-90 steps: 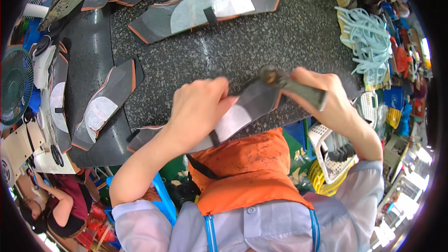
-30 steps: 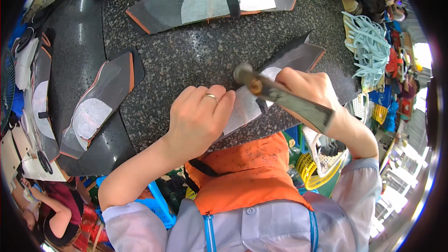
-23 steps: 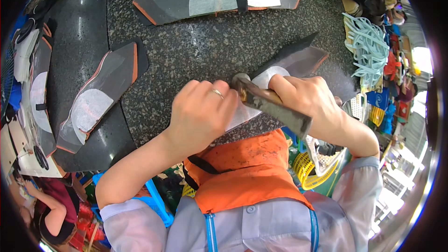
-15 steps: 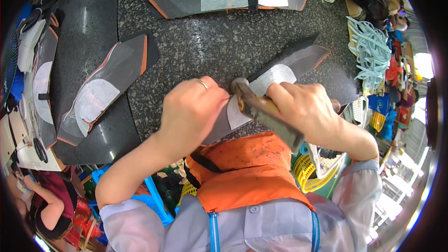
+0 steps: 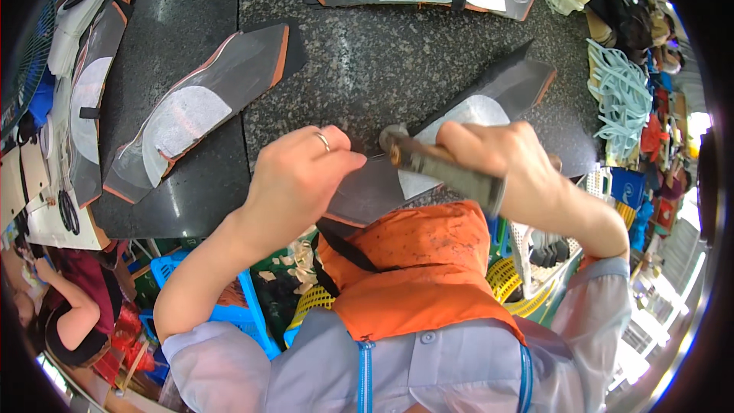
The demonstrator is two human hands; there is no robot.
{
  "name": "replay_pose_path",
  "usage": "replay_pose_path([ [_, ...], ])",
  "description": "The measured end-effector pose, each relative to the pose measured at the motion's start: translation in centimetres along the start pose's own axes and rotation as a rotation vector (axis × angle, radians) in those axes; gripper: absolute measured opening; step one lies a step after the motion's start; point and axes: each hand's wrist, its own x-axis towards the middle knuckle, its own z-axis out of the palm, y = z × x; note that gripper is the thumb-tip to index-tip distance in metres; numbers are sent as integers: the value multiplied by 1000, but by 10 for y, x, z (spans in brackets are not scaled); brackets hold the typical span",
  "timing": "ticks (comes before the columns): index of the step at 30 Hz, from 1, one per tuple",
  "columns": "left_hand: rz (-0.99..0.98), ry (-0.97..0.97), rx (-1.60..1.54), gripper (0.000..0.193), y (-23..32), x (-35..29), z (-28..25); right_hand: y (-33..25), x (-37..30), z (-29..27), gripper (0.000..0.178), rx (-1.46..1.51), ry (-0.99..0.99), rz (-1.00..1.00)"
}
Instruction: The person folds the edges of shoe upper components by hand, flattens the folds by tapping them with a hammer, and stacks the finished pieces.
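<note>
left hand [image 5: 297,176]: drawn back from hammer [image 5: 451,173] | grey panel [image 5: 478,110]: shifted right, lower end more exposed

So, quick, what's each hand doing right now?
Left hand: curled closed by the grey piece; can't tell if it's pinching anything.
Right hand: closed, holding a hammer.

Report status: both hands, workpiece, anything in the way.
Right hand gripping hammer. Left hand at edge of grey piece, grip unclear. Piece on dark table, partly hidden by hammer.
</note>
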Motion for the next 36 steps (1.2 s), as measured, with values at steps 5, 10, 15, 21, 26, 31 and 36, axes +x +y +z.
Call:
replay_pose_path([
  [5,135,38,233,14,0,-11,-3,-14,-1,13,20,-80,8,-50],
  [10,112,51,354,25,16,-25,-2,-18,7,14,26,-47,58,-147],
  [15,-137,180,264,32,21,-45,-2,-23,13,11,26,20,17,-90],
  [21,117,141,540,23,30,-49,2,-21,19,15,26,117,15,-99],
  [26,184,-217,846,36,61,-42,-4,-17,17,14,28,153,111,-75],
  [31,-202,13,454,82,87,7,3,28,-18,3,16,484,760,335],
  [36,-93,-40,277,85,64,84,51,96,-64,22,31,759,1360,537],
])
